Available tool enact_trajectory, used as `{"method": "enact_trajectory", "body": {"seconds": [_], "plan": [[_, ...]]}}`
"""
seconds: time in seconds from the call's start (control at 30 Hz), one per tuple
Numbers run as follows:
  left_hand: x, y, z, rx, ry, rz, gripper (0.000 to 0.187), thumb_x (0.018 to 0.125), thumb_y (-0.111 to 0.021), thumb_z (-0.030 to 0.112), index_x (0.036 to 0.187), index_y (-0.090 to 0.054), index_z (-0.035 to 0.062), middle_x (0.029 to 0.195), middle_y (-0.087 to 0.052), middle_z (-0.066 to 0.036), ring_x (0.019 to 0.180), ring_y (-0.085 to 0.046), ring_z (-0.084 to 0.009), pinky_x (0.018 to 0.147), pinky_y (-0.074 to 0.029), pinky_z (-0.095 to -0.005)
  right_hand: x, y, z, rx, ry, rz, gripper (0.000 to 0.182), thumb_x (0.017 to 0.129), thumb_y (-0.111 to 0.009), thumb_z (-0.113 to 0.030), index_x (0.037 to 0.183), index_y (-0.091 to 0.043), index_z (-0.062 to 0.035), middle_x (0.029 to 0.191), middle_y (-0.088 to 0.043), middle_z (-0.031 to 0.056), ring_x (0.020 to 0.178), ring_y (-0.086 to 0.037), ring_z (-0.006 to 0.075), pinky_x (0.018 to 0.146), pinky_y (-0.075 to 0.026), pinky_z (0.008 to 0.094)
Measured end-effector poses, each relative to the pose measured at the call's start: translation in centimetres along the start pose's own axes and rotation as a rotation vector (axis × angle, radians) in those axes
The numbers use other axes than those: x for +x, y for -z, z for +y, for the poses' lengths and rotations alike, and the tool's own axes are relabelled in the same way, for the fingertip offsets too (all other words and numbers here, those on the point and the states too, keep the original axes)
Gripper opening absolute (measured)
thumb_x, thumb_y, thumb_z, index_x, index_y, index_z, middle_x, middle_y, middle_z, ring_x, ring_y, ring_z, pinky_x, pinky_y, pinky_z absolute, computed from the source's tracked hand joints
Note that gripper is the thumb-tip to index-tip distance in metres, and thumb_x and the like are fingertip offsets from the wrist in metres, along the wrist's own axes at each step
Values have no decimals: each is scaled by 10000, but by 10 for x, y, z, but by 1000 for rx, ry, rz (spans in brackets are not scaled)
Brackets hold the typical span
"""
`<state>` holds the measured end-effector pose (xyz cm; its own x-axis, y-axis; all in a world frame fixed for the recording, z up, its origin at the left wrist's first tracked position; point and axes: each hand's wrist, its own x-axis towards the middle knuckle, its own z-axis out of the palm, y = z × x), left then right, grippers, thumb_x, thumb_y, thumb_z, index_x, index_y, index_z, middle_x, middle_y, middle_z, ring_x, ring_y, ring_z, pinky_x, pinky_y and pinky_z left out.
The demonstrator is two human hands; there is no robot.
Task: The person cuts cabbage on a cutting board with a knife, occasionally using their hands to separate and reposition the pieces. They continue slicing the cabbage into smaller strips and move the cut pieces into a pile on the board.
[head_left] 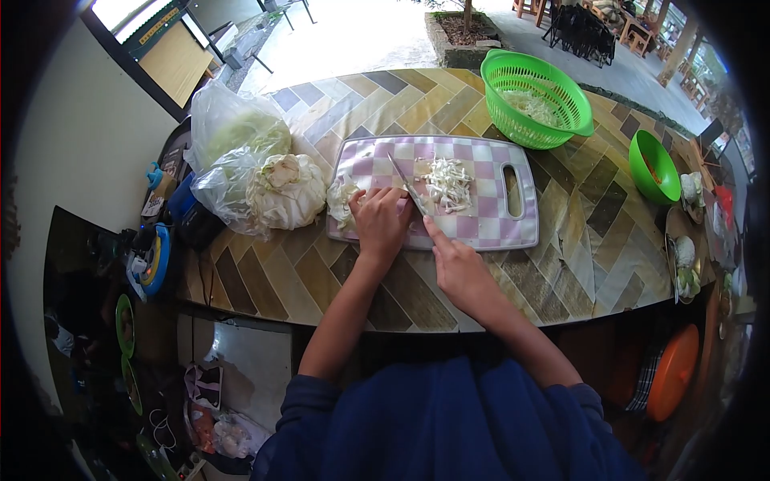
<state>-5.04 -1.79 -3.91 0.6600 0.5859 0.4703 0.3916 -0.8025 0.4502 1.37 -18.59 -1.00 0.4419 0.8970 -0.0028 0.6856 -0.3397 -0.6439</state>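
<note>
A pink-and-white checked cutting board (pixel 481 232) lies on the table in front of me. My left hand (pixel 379 220) presses down on a piece of cabbage (pixel 342 202) at the board's left side, fingers curled over it and partly hiding it. In my right hand (pixel 464 272) is a knife (pixel 407 181), its blade angled away from me just right of the left fingers. Shredded cabbage (pixel 449 186) is heaped on the board beyond the blade. Left of the board sits a large cabbage head (pixel 287 192), against a clear plastic bag (pixel 233 132) with more pale cabbage inside.
A green colander (pixel 537 132) holding shreds stands at the back right. Farther right are a green bowl (pixel 654 168) and some small items. A blue-rimmed round object (pixel 154 260) is at the left. An orange round object (pixel 674 373) shows below the table's right side.
</note>
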Motion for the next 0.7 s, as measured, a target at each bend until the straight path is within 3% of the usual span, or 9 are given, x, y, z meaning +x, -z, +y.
{"method": "enact_trajectory", "body": {"seconds": [0.3,0.4,0.5,0.6,0.7], "plan": [[0,4,3,17,-5,-2,195,878,-629,304,869,-707,125,864,-698,-60,946,-629,-233,1016,-291,-439,-16,13,4,100,31,30,494,984,-447,-123,1471,-377,-86,886,-636,292,862,-630,455,772,-478,536],[0,1,0,11,-16,17,212,889,-619,319,869,-706,127,865,-696,-60,945,-628,-235,1017,-292,-438,-12,12,20,205,101,124,513,982,-464,-98,1486,-377,-143,734,-627,230,662,-633,390,664,-491,445],[0,0,-1,7,-21,3,216,901,-603,320,895,-703,128,884,-690,-60,948,-626,-239,1022,-289,-440,-12,24,28,384,-6,16,496,1012,-445,-121,1499,-373,-184,610,-514,62,477,-520,171,493,-451,327],[1,0,-1,-26,-5,-14,226,880,-623,313,943,-714,115,940,-700,-74,990,-625,-257,1016,-291,-427,-17,38,23,597,-172,-97,473,997,-463,-131,1468,-419,-137,644,-511,86,522,-464,179,590,-453,326],[2,0,0,-30,-23,-15,238,894,-597,308,979,-710,116,981,-688,-72,1020,-614,-259,1025,-284,-433,-20,45,21,689,-262,-129,461,997,-471,-130,1457,-432,-122,662,-504,62,541,-459,126,588,-452,304]]}}
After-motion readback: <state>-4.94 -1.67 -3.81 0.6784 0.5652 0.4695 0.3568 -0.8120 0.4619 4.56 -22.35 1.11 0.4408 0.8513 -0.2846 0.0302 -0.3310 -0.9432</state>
